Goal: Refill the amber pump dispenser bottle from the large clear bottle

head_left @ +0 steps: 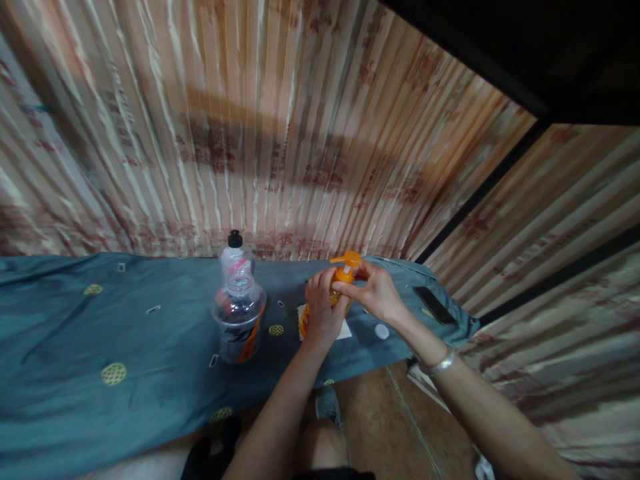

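Note:
An orange pump bottle (345, 274) stands between my two hands, its pump head turned to the left. My left hand (323, 301) wraps round the body of the bottle and hides most of it. At the orange collar just under the pump head, the thumb and fingers of my right hand (375, 290) are closed. Under the left hand lies a white sheet (345, 330), and something orange shows at its left side, too covered to name. A round white disc (381, 331) rests on the cloth below my right wrist.
A large clear bottle (240, 327) with a black and orange label stands to the left. Behind it is a black-capped bottle (235, 257). A dark phone (434, 305) lies at the right end of the cloth-covered surface (165, 347). Pleated curtains (240, 133) hang close behind.

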The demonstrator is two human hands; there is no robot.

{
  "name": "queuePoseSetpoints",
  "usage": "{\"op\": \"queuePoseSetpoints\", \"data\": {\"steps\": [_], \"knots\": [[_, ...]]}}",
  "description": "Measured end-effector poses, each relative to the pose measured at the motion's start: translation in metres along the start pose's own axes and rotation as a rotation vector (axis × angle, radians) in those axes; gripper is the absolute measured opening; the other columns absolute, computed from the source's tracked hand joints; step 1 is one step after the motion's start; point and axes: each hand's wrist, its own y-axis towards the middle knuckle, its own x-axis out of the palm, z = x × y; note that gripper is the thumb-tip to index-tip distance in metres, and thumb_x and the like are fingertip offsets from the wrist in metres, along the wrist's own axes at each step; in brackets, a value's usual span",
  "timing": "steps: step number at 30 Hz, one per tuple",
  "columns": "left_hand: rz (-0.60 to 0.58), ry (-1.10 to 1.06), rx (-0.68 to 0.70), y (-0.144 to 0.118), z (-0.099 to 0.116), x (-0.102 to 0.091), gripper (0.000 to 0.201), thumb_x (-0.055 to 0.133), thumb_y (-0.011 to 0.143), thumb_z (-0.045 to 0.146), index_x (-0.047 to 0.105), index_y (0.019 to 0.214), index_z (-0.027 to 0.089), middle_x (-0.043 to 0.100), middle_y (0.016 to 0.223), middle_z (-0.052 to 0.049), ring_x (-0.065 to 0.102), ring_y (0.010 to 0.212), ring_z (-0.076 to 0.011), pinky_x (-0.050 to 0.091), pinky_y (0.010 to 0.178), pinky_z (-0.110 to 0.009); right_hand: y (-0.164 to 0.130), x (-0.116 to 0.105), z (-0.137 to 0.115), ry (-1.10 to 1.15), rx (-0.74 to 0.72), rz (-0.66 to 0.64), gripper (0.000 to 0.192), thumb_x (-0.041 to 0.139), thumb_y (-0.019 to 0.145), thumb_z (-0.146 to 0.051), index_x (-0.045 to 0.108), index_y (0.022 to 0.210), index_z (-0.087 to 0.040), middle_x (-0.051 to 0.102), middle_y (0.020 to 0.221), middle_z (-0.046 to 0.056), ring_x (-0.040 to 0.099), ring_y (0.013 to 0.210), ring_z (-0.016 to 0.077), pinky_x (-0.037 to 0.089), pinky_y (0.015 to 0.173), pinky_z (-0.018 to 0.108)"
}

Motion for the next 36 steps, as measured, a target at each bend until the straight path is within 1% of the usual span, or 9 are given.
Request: {"op": "queuePoseSetpoints", "data": {"steps": [3, 7, 9, 12, 17, 25, 29, 33, 36], "knots": [[0.006, 0.013, 0.01, -0.001, 0.0, 0.001, 0.037, 0.056, 0.099, 0.029, 0.056, 0.135, 0.024, 0.069, 0.127, -0.01, 0.064, 0.119, -0.0267, 0.049, 0.109, -0.047, 0.0, -0.005, -0.005, -0.024, 0.0, -0.039, 0.04, 0.089, 0.075, -0.046, 0.074, 0.103, -0.022, 0.083, 0.104, 0.008, 0.077, 0.097, 0.0297, 0.059, 0.096, 0.047], [0.02, 0.028, 0.034, -0.002, -0.001, 0.001, 0.037, 0.055, 0.1, 0.03, 0.055, 0.137, 0.025, 0.069, 0.127, -0.01, 0.063, 0.119, -0.026, 0.049, 0.108, -0.046, 0.003, -0.021, -0.016, 0.002, -0.069, -0.165, 0.055, 0.085, 0.08, -0.051, 0.073, 0.125, -0.023, 0.081, 0.121, 0.009, 0.076, 0.111, 0.0322, 0.058, 0.103, 0.048], [0.028, 0.034, 0.044, -0.002, -0.001, 0.002, 0.039, 0.056, 0.099, 0.029, 0.054, 0.138, 0.025, 0.069, 0.128, -0.011, 0.063, 0.119, -0.0261, 0.049, 0.107, -0.047, 0.005, -0.028, -0.02, 0.047, -0.131, -0.233, 0.049, 0.077, 0.088, -0.052, 0.074, 0.128, -0.024, 0.08, 0.126, 0.008, 0.075, 0.118, 0.0314, 0.056, 0.107, 0.047], [0.035, 0.046, 0.052, -0.002, -0.002, 0.003, 0.039, 0.058, 0.098, 0.027, 0.054, 0.138, 0.026, 0.068, 0.128, -0.011, 0.063, 0.119, -0.0265, 0.048, 0.108, -0.048, 0.007, -0.032, -0.021, 0.046, -0.173, -0.285, 0.039, 0.069, 0.095, -0.051, 0.079, 0.12, -0.023, 0.082, 0.122, 0.006, 0.076, 0.117, 0.0314, 0.057, 0.106, 0.045], [0.036, 0.048, 0.079, -0.002, -0.005, 0.005, 0.041, 0.058, 0.098, 0.028, 0.053, 0.139, 0.025, 0.068, 0.129, -0.012, 0.063, 0.12, -0.0272, 0.049, 0.107, -0.048, 0.005, -0.028, -0.015, -0.069, -0.125, -0.19, 0.03, 0.074, 0.092, -0.044, 0.082, 0.112, -0.022, 0.085, 0.106, 0.005, 0.078, 0.101, 0.0311, 0.06, 0.094, 0.043], [0.032, 0.033, 0.105, -0.004, -0.008, 0.005, 0.045, 0.06, 0.096, 0.028, 0.051, 0.14, 0.024, 0.067, 0.129, -0.011, 0.062, 0.12, -0.0267, 0.048, 0.108, -0.048, -0.001, -0.015, -0.017, -0.219, -0.04, 0.027, 0.031, 0.081, 0.084, -0.048, 0.077, 0.096, -0.02, 0.083, 0.1, 0.01, 0.078, 0.094, 0.0309, 0.058, 0.086, 0.041], [0.015, 0.032, 0.088, -0.002, -0.009, 0.004, 0.04, 0.059, 0.097, 0.027, 0.054, 0.136, 0.024, 0.067, 0.127, -0.011, 0.063, 0.119, -0.0264, 0.049, 0.107, -0.047, -0.005, -0.008, -0.022, -0.273, -0.043, 0.113, 0.034, 0.081, 0.083, -0.054, 0.073, 0.09, -0.022, 0.081, 0.097, 0.009, 0.077, 0.091, 0.0296, 0.057, 0.082, 0.038], [-0.002, 0.045, 0.059, -0.001, -0.009, 0.002, 0.035, 0.057, 0.099, 0.029, 0.057, 0.134, 0.025, 0.067, 0.125, -0.01, 0.063, 0.117, -0.0261, 0.05, 0.106, -0.046, -0.007, -0.01, -0.026, -0.281, -0.056, 0.103, 0.042, 0.08, 0.083, -0.062, 0.074, 0.093, -0.021, 0.08, 0.098, 0.01, 0.077, 0.09, 0.0291, 0.058, 0.081, 0.038], [0.001, 0.053, 0.045, -0.001, -0.007, 0.002, 0.036, 0.055, 0.1, 0.028, 0.056, 0.135, 0.026, 0.067, 0.126, -0.01, 0.063, 0.118, -0.0257, 0.05, 0.106, -0.046, -0.006, -0.018, -0.026, -0.228, -0.088, -0.008, 0.048, 0.077, 0.086, -0.061, 0.076, 0.113, -0.021, 0.081, 0.104, 0.009, 0.077, 0.097, 0.0306, 0.06, 0.086, 0.041]]}}
